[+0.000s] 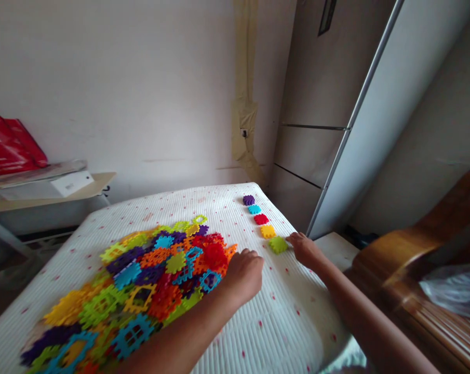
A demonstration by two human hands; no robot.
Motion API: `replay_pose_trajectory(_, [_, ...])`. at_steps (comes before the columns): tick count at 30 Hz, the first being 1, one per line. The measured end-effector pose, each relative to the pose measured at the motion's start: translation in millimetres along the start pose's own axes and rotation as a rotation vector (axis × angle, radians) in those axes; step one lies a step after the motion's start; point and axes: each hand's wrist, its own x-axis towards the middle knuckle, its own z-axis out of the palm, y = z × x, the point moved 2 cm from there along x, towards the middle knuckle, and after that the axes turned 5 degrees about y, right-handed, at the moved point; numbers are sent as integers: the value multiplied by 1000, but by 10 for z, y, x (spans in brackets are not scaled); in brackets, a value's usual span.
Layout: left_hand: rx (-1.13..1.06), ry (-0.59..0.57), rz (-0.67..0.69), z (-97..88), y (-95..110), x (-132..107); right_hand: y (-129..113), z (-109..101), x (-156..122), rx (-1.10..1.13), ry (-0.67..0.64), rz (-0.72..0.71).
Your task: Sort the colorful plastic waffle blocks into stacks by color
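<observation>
My left hand (246, 272) is curled closed beside the right edge of a spread-out pile of plastic interlocking tiles (176, 263). Its fingers face away, and what they hold, if anything, is hidden. The fingertips of my right hand (303, 248) are pinched together at the right edge of a green interlocking tile (277, 244). That green tile is nearest to me in a row on the bed-like surface. Beyond it lie a yellow tile (268, 231), a red tile (261, 219), a blue tile (254, 209) and a small purple stack (249, 200).
A white ribbed cover (281, 322) with red dots lies under the tiles. A tall grey cabinet (316, 104) stands at the back right, a curved wooden chair (398, 259) at the right. A side table (98, 184) at left carries papers and a red bag (11, 145).
</observation>
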Motion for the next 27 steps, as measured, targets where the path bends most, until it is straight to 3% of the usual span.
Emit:
replay_pose_trajectory(4, [51,-8,-60,256,32,422,-58,-40,-14,-46,-8,22])
replay_pose_trajectory(10, [71,22,-116,489,63,532,-65,-35,-30,-66,4,10])
replay_pose_trajectory(21, [57,39,-98,560,66,604,-104,-42,-40,-106,16,14])
replay_pose_trajectory(27, [51,5,-110,516,80,571,-18,86,-15,-97,30,-9])
